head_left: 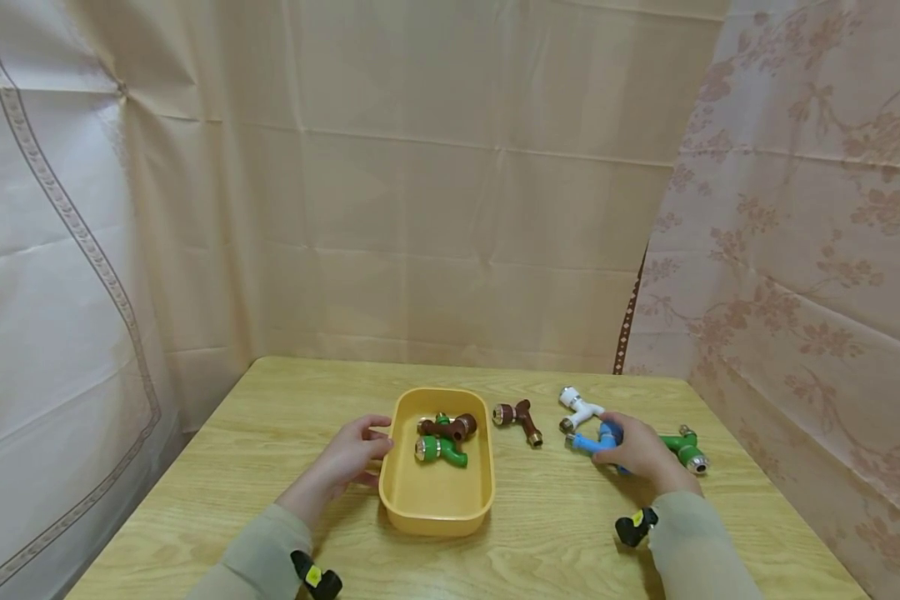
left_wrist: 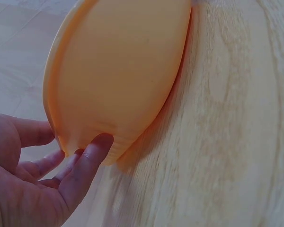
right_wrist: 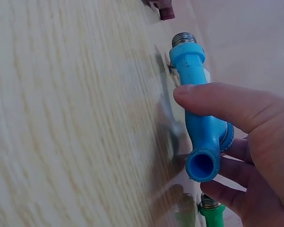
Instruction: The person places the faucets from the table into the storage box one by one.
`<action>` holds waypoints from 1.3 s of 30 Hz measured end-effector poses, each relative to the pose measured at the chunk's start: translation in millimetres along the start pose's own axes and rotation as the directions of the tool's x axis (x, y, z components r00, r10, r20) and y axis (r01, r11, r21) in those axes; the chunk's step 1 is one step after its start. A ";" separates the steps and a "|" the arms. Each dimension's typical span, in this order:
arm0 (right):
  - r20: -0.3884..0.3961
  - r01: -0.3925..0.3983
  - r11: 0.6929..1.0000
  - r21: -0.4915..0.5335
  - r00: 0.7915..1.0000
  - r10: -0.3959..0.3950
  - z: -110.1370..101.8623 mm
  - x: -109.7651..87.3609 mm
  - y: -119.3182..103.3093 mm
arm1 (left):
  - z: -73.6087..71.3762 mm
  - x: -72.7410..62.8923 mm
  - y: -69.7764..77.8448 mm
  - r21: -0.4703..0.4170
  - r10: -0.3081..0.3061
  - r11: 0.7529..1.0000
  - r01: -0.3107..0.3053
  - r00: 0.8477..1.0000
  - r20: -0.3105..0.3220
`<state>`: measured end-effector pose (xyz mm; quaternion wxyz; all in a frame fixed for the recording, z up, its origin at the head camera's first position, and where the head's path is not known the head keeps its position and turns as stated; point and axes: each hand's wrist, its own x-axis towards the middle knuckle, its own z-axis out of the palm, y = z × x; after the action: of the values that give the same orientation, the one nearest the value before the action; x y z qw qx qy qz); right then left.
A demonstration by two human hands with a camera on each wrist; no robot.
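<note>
The right hand (head_left: 640, 454) pinches the blue tap (right_wrist: 202, 133), which is between a white tap (head_left: 587, 411) and a green tap (head_left: 687, 451), while the left hand (head_left: 347, 457), loosely spread, touches the left side of the yellow tub (head_left: 437, 497).

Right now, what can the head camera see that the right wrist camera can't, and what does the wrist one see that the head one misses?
Of the two, only the head view shows the left hand and yellow tub, with a brown tap inside.

Only the right wrist view shows the spout's open, hollow mouth.

Both show the right hand gripping the blue tap, plus the wooden table.
</note>
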<state>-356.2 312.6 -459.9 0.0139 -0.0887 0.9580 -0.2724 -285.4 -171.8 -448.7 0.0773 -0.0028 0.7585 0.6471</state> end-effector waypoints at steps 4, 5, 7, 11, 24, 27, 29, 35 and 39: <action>-0.003 0.003 1.000 0.008 1.000 -0.003 -2.3 -0.3 -3.7 | 0.0 0.2 -0.4 0.000 -0.004 1.000 0.004 1.000 -0.002; -0.005 -0.002 1.000 0.015 1.000 0.002 -3.0 -0.2 -4.8 | -0.1 0.2 -0.5 -0.001 -0.004 1.000 0.004 1.000 -0.002; -0.009 -0.002 1.000 0.021 1.000 0.002 -4.2 0.5 -6.7 | -0.2 0.4 -0.8 -0.004 -0.003 1.000 0.003 1.000 0.000; -0.011 0.003 1.000 0.030 1.000 -0.002 -6.1 2.5 -9.9 | -0.1 0.5 -1.2 -0.011 0.001 1.000 -0.001 1.000 0.003; -0.026 0.059 0.998 0.010 0.998 -0.059 -12.6 4.4 -27.7 | -0.5 0.6 -0.5 -0.018 0.001 1.000 0.000 1.000 0.007; -0.027 0.075 0.997 0.024 0.997 -0.074 -14.0 5.1 -30.9 | -0.9 1.5 -0.5 -0.017 -0.001 1.000 0.001 1.000 0.004; -0.027 0.078 0.996 0.030 0.997 -0.078 -14.8 5.7 -32.7 | -1.0 2.2 -0.6 -0.021 0.000 1.000 0.001 1.000 0.005; -0.031 0.091 0.995 0.038 0.995 -0.090 -18.1 8.0 -39.3 | -0.9 3.6 -1.9 -0.026 0.000 1.000 0.000 1.000 0.007; -0.045 0.127 0.992 0.004 0.991 -0.127 -19.2 8.7 -43.7 | -0.8 3.5 -3.2 -0.022 0.000 1.000 0.000 1.000 0.008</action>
<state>-359.1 284.5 -420.4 -0.0244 -0.1435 0.9495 -0.2779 -288.5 -172.7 -452.1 0.0802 -0.0011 0.7510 0.6554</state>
